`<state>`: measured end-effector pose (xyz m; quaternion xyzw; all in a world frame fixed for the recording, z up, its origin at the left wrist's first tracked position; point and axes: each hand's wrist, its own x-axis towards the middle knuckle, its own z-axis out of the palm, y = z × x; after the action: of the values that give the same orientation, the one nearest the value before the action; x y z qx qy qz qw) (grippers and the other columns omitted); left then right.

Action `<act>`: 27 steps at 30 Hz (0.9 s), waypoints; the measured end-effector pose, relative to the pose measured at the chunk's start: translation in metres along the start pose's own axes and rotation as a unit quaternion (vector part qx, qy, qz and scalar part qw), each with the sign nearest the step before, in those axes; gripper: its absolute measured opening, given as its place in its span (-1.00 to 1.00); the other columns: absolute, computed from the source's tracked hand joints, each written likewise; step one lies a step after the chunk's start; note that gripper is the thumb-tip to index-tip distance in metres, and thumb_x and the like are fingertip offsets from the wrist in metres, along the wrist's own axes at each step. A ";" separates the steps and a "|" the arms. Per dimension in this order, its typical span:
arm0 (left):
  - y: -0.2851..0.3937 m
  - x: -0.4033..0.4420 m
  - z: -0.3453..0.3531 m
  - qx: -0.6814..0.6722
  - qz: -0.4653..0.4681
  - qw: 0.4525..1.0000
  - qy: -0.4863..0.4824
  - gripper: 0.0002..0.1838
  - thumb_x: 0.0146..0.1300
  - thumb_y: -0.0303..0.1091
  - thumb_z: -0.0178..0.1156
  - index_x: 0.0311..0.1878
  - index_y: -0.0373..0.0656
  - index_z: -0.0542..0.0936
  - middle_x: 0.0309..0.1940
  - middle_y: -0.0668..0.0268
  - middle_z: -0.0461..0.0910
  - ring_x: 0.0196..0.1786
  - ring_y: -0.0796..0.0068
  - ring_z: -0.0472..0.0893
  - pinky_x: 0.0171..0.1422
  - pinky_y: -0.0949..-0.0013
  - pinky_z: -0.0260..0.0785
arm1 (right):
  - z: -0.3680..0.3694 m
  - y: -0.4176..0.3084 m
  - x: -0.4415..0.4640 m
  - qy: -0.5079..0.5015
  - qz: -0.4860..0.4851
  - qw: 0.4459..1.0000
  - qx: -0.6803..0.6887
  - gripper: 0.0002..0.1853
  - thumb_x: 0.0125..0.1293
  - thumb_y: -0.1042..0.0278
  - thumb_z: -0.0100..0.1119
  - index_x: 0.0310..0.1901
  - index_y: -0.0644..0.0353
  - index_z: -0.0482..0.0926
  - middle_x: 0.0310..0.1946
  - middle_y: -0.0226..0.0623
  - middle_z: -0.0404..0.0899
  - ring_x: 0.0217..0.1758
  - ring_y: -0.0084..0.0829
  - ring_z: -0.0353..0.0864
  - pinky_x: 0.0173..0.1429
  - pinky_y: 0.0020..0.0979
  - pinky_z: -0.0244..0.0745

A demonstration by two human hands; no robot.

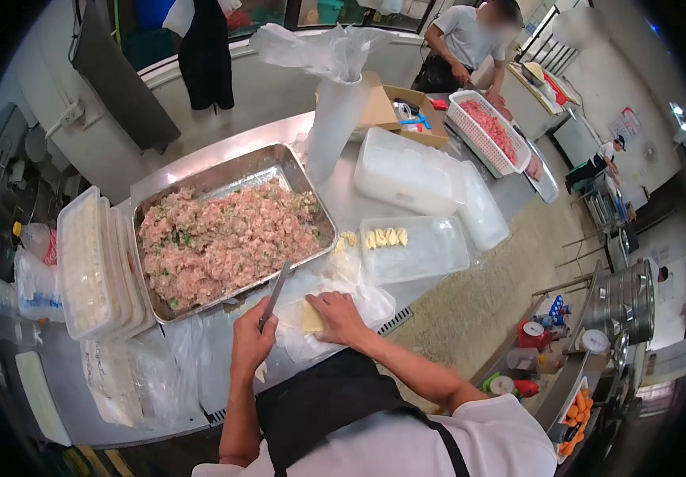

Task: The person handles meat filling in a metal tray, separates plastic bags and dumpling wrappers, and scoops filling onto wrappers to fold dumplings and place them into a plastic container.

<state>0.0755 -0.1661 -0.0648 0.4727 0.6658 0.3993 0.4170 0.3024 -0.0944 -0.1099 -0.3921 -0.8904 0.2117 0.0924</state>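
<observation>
My left hand (253, 338) is closed around the handle of a flat-bladed knife (276, 292), its blade pointing up toward the meat tray. My right hand (341, 316) has its fingers bent over a stack of pale yellow dumpling wrappers (313, 319), which lies on white plastic sheeting (299, 347). Just beyond both hands is a large metal tray (323, 225) holding minced meat (228, 242) with green bits. To the right, folded dumplings (386, 237) sit in a row in a clear plastic container (422, 258). A few loose yellow pieces (346, 242) lie beside it.
Lidded containers (92, 270) are stacked at left, near bagged packages (112, 381). Behind stand a tall roll of plastic bags (335, 119), more plastic boxes (410, 171) and a cardboard box (418, 119). A co-worker (466, 40) works by a white basket (490, 131) of meat.
</observation>
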 end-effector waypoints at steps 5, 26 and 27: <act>-0.005 -0.008 0.004 -0.037 0.005 0.999 0.006 -0.53 0.23 -0.52 0.20 0.24 -0.30 0.55 -0.22 0.11 0.71 -0.28 0.46 0.66 -0.15 0.37 0.51 | 0.008 -0.004 -0.005 0.009 0.061 0.998 0.026 -0.01 -0.22 0.23 0.52 0.39 0.03 0.33 0.03 -0.16 0.49 0.15 -0.10 0.46 0.15 -0.11 0.30; -0.004 -0.051 -0.004 -0.018 0.025 1.000 0.002 -0.52 0.22 -0.50 0.20 0.25 -0.24 0.55 -0.25 0.06 0.69 -0.26 0.36 0.66 -0.10 0.36 0.48 | 0.022 -0.018 -0.025 0.161 0.028 0.985 0.056 -0.16 -0.07 0.27 0.54 0.31 0.18 0.38 0.15 0.03 0.45 0.26 0.07 0.41 0.33 -0.05 0.34; -0.002 -0.052 -0.004 -0.029 0.005 1.000 0.000 -0.52 0.22 -0.52 0.19 0.25 -0.23 0.55 -0.29 0.12 0.68 -0.30 0.44 0.63 -0.14 0.38 0.47 | 0.020 -0.020 -0.026 0.171 0.019 0.984 0.039 -0.17 -0.07 0.27 0.53 0.30 0.18 0.38 0.15 0.02 0.45 0.28 0.08 0.40 0.34 -0.04 0.32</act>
<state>0.0818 -0.2169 -0.0557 0.4637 0.6514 0.4208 0.4284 0.3005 -0.1321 -0.1190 -0.4355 -0.8448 0.1781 0.2548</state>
